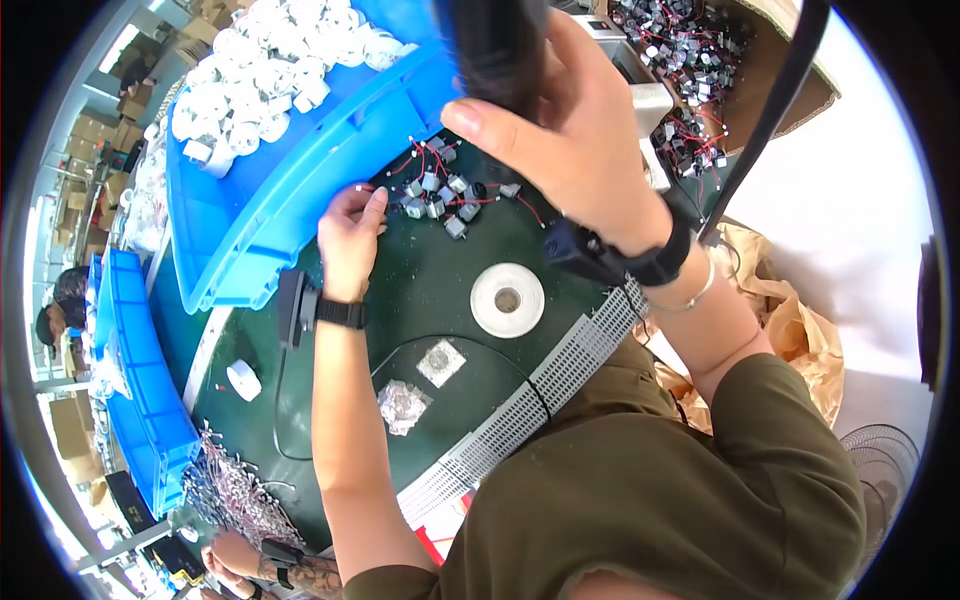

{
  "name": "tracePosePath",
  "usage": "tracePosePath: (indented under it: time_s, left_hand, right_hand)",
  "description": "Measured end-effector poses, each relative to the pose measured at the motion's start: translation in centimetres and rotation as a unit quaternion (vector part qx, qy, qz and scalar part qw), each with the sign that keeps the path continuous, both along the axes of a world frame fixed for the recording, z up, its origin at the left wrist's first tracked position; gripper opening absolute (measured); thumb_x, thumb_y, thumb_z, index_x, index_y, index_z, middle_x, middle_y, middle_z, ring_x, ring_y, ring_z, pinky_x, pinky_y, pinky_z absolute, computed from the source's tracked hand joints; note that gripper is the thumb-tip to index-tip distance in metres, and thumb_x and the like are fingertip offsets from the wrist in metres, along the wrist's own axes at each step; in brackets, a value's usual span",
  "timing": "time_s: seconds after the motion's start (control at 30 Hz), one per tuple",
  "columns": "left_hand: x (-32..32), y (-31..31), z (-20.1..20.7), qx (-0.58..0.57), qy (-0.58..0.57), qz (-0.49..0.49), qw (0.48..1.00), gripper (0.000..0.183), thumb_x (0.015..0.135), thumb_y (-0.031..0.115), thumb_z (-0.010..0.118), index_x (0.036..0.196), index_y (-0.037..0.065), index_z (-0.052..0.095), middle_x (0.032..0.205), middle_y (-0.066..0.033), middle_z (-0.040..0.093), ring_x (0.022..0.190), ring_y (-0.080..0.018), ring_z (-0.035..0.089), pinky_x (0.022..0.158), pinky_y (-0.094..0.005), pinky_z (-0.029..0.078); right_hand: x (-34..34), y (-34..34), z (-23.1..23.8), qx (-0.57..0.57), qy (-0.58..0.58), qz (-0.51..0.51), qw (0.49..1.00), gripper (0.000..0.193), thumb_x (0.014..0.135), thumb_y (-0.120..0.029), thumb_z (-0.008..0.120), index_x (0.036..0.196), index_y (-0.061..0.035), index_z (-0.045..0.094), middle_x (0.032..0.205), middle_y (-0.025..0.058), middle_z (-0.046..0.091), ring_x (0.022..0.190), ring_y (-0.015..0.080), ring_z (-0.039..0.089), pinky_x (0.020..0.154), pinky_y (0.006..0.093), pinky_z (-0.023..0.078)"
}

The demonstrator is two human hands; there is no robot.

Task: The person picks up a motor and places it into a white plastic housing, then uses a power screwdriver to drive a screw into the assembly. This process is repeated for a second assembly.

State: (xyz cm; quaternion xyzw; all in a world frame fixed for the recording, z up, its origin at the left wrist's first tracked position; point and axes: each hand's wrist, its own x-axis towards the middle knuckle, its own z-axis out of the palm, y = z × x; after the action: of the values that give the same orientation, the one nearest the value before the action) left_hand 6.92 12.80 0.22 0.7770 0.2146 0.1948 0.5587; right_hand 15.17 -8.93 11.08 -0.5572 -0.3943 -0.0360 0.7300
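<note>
High in the view, my right hand [585,150] is wrapped round a thick black cylindrical tool [492,50]; the tool's lower end is blurred and its kind is unclear. My left hand [350,235] is closed beside the blue bin, its thumb and fingertips together. A bit of red wire [367,188] shows at those fingers, and whatever they pinch is hidden. Just right of them lies a loose pile of small grey motors [437,197] with red wires. Nearer to me, a white ring-shaped roll [507,300] lies flat on the green table [420,270].
A large blue bin [290,190] holds white plastic parts [270,75]. More motors fill a cardboard box [700,60]. A perforated metal strip [540,385] runs along the table edge. Crumpled clear plastic [403,407], a white cap [243,380] and bundled wires [240,490] lie around; a co-worker's hand [232,555] is lower left.
</note>
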Motion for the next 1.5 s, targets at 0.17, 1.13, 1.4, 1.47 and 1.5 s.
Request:
tracePosePath:
  time_s: [0.17, 1.13, 1.4, 1.47, 1.5]
  left_hand:
    - [-0.4, -1.7, 2.3, 0.04, -0.06, 0.004, 0.997, 0.018, 0.087, 0.012, 0.063, 0.079, -0.004, 0.065, 0.074, -0.0058, 0.064, 0.06, -0.0073, 0.058, 0.055, -0.0197, 0.047]
    - [12.6, 14.3, 9.3, 0.482, 0.125, -0.19, 0.846, 0.05, 0.075, 0.025, 0.071, 0.119, 0.014, 0.051, 0.108, -0.0192, 0.058, 0.1, -0.0295, 0.058, 0.085, -0.0391, 0.045]
    - [-4.9, -2.4, 10.5, 0.214, 0.035, -0.229, 0.949, 0.053, 0.074, 0.016, 0.072, 0.121, 0.003, 0.05, 0.121, -0.0152, 0.053, 0.109, -0.0267, 0.054, 0.092, -0.0363, 0.044]
    - [-6.6, -7.6, 7.4, 0.264, -0.011, -0.234, 0.936, 0.06, 0.061, 0.011, 0.079, 0.115, 0.002, 0.052, 0.116, -0.0171, 0.054, 0.104, -0.0306, 0.056, 0.089, -0.0367, 0.046]
    - [-6.4, -9.3, 5.7, 0.293, -0.039, -0.222, 0.929, 0.059, 0.062, 0.011, 0.078, 0.115, 0.002, 0.053, 0.114, -0.0174, 0.054, 0.101, -0.0316, 0.057, 0.086, -0.0368, 0.047]
  right_hand:
    - [-1.3, -1.3, -2.6, -0.107, -0.224, -0.058, 0.967, 0.05, 0.071, -0.01, 0.075, 0.113, -0.0018, 0.05, 0.101, 0.0124, 0.056, 0.082, 0.02, 0.057, 0.075, 0.0301, 0.047]
    - [-1.1, -3.3, -3.8, -0.215, -0.067, 0.075, 0.972, 0.028, 0.078, -0.011, 0.069, 0.103, -0.006, 0.059, 0.093, 0.0079, 0.061, 0.072, 0.0184, 0.061, 0.066, 0.03, 0.05]
    - [-2.1, -4.4, -5.5, -0.094, 0.118, 0.049, 0.987, 0.026, 0.074, -0.007, 0.072, 0.095, -0.0026, 0.057, 0.082, 0.0019, 0.059, 0.069, 0.0054, 0.054, 0.063, 0.0221, 0.047]
    - [-3.0, -4.5, -3.7, -0.084, 0.185, 0.137, 0.97, 0.03, 0.079, 0.005, 0.064, 0.107, 0.0017, 0.053, 0.104, 0.0054, 0.055, 0.089, 0.0109, 0.056, 0.078, 0.0237, 0.049]
    - [-3.1, -4.8, -3.7, -0.093, 0.188, 0.148, 0.966, 0.031, 0.079, 0.005, 0.064, 0.108, 0.0026, 0.052, 0.105, 0.0059, 0.055, 0.089, 0.0112, 0.056, 0.078, 0.0236, 0.049]
